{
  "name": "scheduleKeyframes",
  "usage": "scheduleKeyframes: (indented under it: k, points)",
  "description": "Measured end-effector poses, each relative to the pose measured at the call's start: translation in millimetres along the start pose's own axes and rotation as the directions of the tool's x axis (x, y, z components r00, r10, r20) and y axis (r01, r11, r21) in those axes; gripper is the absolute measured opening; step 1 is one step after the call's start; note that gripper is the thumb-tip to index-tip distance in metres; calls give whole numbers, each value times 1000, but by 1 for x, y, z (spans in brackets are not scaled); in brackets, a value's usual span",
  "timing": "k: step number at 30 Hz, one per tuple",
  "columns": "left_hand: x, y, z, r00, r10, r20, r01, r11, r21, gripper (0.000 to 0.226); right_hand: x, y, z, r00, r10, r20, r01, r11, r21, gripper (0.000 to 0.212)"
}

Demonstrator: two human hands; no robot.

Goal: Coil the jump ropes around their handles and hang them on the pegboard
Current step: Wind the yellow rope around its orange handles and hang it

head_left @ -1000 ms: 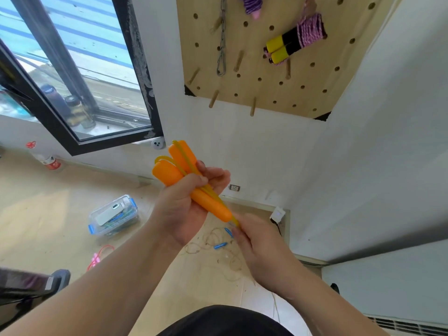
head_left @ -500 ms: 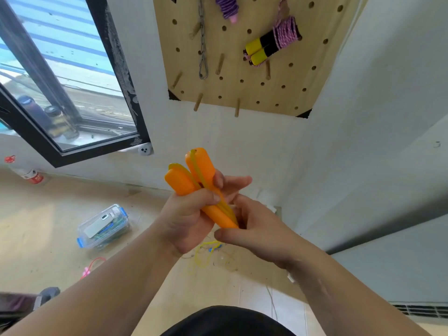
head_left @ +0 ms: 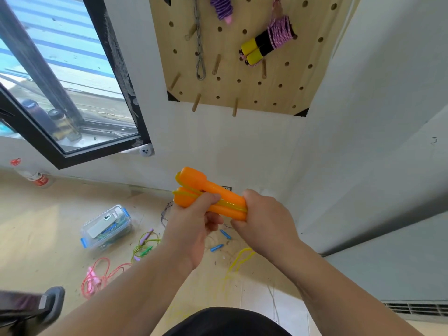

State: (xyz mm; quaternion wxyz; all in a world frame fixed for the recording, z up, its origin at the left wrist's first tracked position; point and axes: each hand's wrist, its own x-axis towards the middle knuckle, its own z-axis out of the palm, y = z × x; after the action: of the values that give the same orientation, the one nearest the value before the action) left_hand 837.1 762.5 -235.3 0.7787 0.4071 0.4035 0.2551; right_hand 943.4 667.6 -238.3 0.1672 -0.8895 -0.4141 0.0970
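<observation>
Grip: my left hand (head_left: 191, 224) clamped round orange handles (head_left: 213, 190), pair tipped from upright earlier to near level. Cord: yellow rope (head_left: 229, 205), one run along handles, rest trailing to floor. Far end: right hand (head_left: 264, 214) moved up, curled over handle ends, pinning rope. Coiling barely begun. Above: pegboard (head_left: 305, 49), this rope not yet hung.

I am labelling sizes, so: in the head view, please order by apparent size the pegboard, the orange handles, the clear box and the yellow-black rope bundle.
1. pegboard
2. orange handles, though nearness to the camera enlarges them
3. clear box and yellow-black rope bundle look alike; not ranked
</observation>
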Motion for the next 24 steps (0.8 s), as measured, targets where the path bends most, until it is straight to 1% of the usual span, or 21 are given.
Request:
scheduleKeyframes:
  k: [2, 5, 8, 10, 12, 13, 14, 15, 16, 17, 18, 19, 20, 21, 22, 23, 24]
  points:
    - [-1, 0, -1, 1000, -16, 10, 16, 999, 40, 14, -1, 5, 0, 999, -33, 11, 33, 999, -23, 22]
    - [-2, 0, -3, 998, 4, 69, -8, 998, 63, 10, -4, 10, 1, 997, -78, 0, 78, 996, 30, 20]
    - [-5, -2, 0, 997, 7, 80, -12, 998, 65, 30, -6, 15, -2, 997, -81, -19, 81, 996, 31, 18]
    - [-6, -4, 2, 1000, 24, 4, -24, 1000, 14, 35, -8, 17, -3, 996, -88, -4, 88, 996, -22, 19]
    - [-6, -3, 2, 991, 78, -107, -79, 997, -6, 35, -10, 20, -3, 995, -101, 13, 101, 991, -82, 20]
    - [-5, -2, 1, 978, 146, -148, -140, 989, 50, 36, -10, 22, -4, 995, -98, 18, 99, 990, -99, 20]
    - [-4, -1, -3, 956, 242, -167, -215, 963, 165, 39, -10, 25, -6, 995, -92, 24, 94, 989, -117, 20]
    - [-1, -1, -9, 916, 373, -146, -308, 889, 340, 47, -10, 29, -6, 996, -88, 31, 92, 986, -140, 20]
    - [2, 0, -15, 852, 519, -66, -408, 738, 538, 57, -11, 33, -7, 995, -89, 36, 94, 982, -166, 19]
    - [6, 1, -21, 759, 648, 72, -497, 504, 707, 64, -11, 37, -8, 995, -91, 43, 98, 977, -188, 17]
    - [10, 1, -24, 654, 712, 255, -568, 240, 788, 66, -11, 40, -8, 994, -93, 50, 102, 974, -204, 15]
    - [12, 2, -25, 583, 678, 449, -619, 11, 786, 65, -10, 41, -8, 994, -95, 57, 105, 971, -214, 14]
    - [13, 2, -20, 551, 569, 611, -640, -181, 747, 66, -9, 41, -8, 993, -100, 61, 111, 970, -216, 14]
    - [15, 0, -17, 548, 421, 722, -638, -348, 687, 66, -7, 39, -8, 992, -108, 60, 119, 971, -210, 15]
    - [16, -3, -11, 557, 283, 780, -626, -475, 619, 63, -6, 38, -8, 991, -118, 57, 127, 972, -196, 17]
    - [16, -4, -4, 565, 195, 802, -612, -552, 566, 54, -5, 37, -8, 990, -129, 55, 137, 974, -178, 18]
    - [15, -3, 2, 578, 142, 804, -607, -583, 539, 44, -5, 36, -8, 989, -137, 60, 145, 976, -161, 18]
